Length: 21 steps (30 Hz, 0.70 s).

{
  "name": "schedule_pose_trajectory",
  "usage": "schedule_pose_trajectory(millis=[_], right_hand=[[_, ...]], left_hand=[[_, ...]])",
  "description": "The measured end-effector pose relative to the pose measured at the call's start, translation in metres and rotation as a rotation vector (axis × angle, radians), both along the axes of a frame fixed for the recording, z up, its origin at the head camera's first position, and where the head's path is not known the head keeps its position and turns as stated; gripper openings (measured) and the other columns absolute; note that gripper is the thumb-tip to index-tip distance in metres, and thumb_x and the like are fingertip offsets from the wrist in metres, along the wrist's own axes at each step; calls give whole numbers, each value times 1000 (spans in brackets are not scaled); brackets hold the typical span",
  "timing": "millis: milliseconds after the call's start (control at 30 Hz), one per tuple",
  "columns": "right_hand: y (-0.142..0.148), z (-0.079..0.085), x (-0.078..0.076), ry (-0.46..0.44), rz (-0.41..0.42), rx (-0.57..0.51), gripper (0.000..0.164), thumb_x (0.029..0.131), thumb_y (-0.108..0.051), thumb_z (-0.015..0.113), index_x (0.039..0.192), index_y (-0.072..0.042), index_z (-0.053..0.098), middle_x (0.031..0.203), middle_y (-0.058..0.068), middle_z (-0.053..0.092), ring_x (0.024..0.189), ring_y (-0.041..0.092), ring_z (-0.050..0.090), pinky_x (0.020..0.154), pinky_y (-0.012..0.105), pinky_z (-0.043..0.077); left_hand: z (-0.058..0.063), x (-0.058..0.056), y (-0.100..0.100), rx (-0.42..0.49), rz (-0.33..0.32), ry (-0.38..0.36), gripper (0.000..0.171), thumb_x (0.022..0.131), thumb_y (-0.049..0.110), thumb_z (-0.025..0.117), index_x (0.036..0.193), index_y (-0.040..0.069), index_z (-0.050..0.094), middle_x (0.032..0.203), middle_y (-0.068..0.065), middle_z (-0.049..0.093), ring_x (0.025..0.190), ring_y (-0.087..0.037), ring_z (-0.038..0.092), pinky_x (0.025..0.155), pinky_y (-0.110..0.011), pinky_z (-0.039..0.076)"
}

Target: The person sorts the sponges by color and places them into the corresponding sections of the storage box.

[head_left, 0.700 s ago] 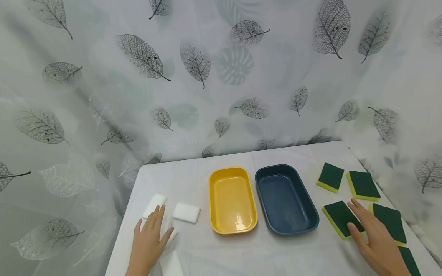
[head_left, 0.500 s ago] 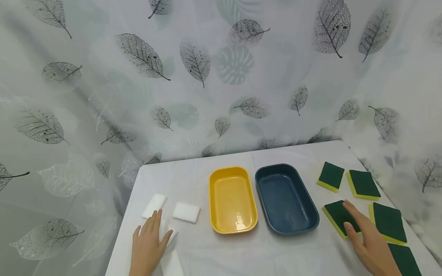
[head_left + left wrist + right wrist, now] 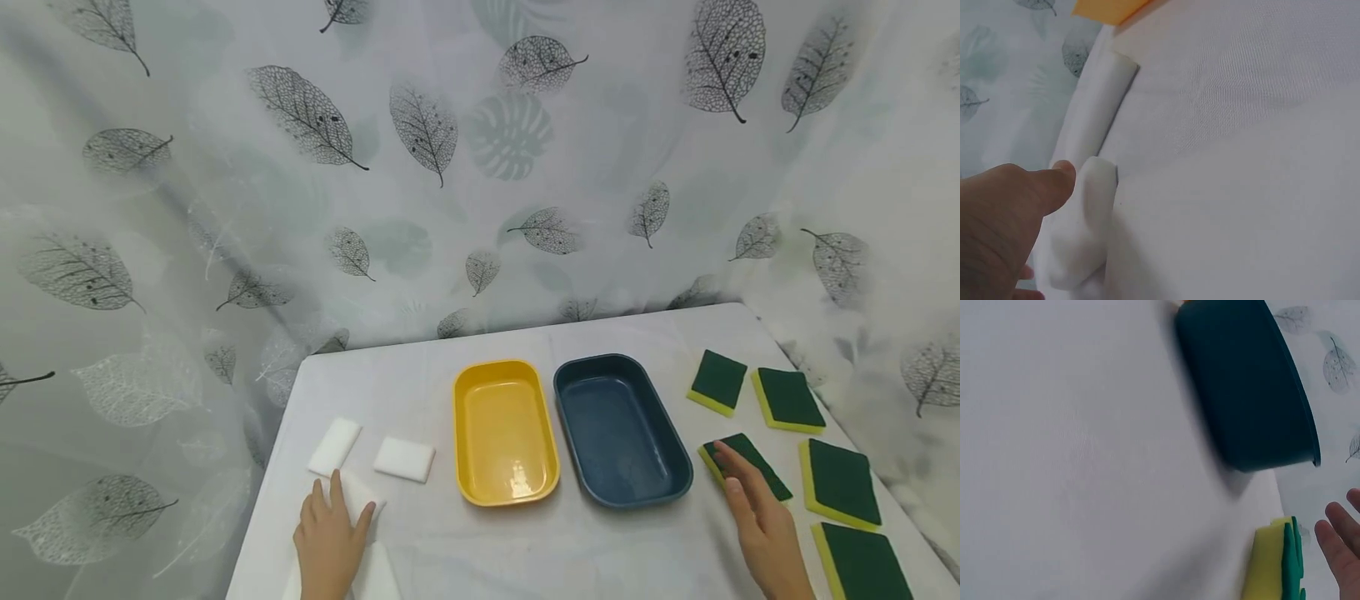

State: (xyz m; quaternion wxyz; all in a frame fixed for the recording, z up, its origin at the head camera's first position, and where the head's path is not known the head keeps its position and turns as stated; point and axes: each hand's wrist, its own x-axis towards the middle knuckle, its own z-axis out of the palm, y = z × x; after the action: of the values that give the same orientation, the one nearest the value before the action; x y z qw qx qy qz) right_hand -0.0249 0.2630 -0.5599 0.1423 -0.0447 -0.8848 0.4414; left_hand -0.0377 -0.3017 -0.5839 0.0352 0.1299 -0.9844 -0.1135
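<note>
My left hand (image 3: 330,537) is over a white melamine-type sponge (image 3: 358,500), its fingers spread and relaxed. In the left wrist view, the thumb (image 3: 1054,187) overlaps the edge of a white sponge (image 3: 1088,219). Another white sponge (image 3: 375,575) lies beside the hand, partly covered by it. My right hand (image 3: 765,529) hovers at the near side of a green-and-yellow scouring sponge (image 3: 757,467), fingertips overlapping its left part. In the right wrist view, those fingers (image 3: 1338,550) are straight and apart, beside a scouring sponge (image 3: 1266,562). Neither hand grips anything.
A yellow tray (image 3: 459,433) and a dark blue tray (image 3: 562,417) stand side by side mid-table. Two white sponges, one tilted (image 3: 335,446) and one flatter (image 3: 405,459), lie left. Several scouring sponges (image 3: 843,483) line the right. A leaf-print curtain (image 3: 480,167) hangs behind.
My right hand has moved left and toward me, uncovering the sponges on the far right. My left hand has drawn back slightly toward me. The sponges and trays stay put.
</note>
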Motion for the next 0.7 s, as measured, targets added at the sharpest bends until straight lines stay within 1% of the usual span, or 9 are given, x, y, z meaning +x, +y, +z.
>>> schedule_pose_trajectory(millis=[100, 133, 167, 333, 433, 500, 600, 700], right_hand=[[-7, -1, -2, 7, 5, -74, 46, 114, -20, 42, 160, -21, 41, 156, -7, 53, 130, -27, 40, 98, -7, 34], [-9, -1, -3, 9, 3, -94, 46, 114, -20, 41, 160, -20, 41, 156, -11, 51, 131, -25, 41, 98, -6, 35], [-11, -1, -4, 9, 0, -116, 46, 114, -20, 40, 160, -19, 40, 156, -12, 51, 132, -23, 42, 99, -5, 37], [-19, 0, -8, 11, -23, -185, 45, 115, -20, 37, 160, -14, 40, 156, -2, 51, 133, -18, 46, 99, -2, 41], [-22, -2, -11, 14, -37, -224, 45, 115, -21, 35, 159, -11, 41, 156, -1, 51, 131, -17, 48, 98, -1, 43], [-23, -5, -13, 13, -43, -258, 46, 116, -22, 34, 159, -8, 41, 156, 1, 51, 131, -16, 49, 98, 0, 44], [-25, -12, -14, -4, -55, -314, 47, 116, -24, 33, 159, -7, 40, 158, 3, 51, 130, -16, 49, 98, 0, 44], [-30, -21, -14, -20, -67, -360, 48, 116, -26, 33, 159, -6, 39, 156, 0, 53, 129, -17, 49, 97, 0, 45]], left_hand=[[-6, -2, 2, 46, 45, -47, 94, 96, 40, 71, 161, -7, 22, 158, -48, 21, 142, -67, 31, 105, -82, 35], [-8, -3, 3, 59, 55, -56, 94, 96, 40, 71, 161, -7, 21, 158, -48, 19, 142, -67, 30, 106, -83, 33], [-9, -3, 4, 67, 65, -61, 94, 96, 40, 71, 161, -7, 21, 158, -48, 18, 142, -67, 29, 107, -83, 33], [-13, -1, 9, 92, 96, -67, 97, 96, 45, 70, 160, -8, 22, 157, -51, 16, 141, -70, 30, 109, -83, 29], [-14, -1, 11, 110, 99, -57, 99, 95, 47, 71, 160, -9, 22, 156, -52, 17, 140, -70, 30, 110, -84, 27], [-15, -2, 12, 123, 97, -49, 102, 94, 49, 72, 160, -8, 21, 157, -51, 16, 141, -69, 28, 111, -83, 24], [-15, -2, 13, 137, 91, -34, 104, 92, 47, 76, 160, -8, 20, 158, -50, 16, 141, -68, 27, 112, -83, 23], [-16, 0, 12, 142, 96, -30, 103, 90, 43, 78, 160, -8, 21, 158, -49, 17, 141, -67, 27, 112, -82, 23]])
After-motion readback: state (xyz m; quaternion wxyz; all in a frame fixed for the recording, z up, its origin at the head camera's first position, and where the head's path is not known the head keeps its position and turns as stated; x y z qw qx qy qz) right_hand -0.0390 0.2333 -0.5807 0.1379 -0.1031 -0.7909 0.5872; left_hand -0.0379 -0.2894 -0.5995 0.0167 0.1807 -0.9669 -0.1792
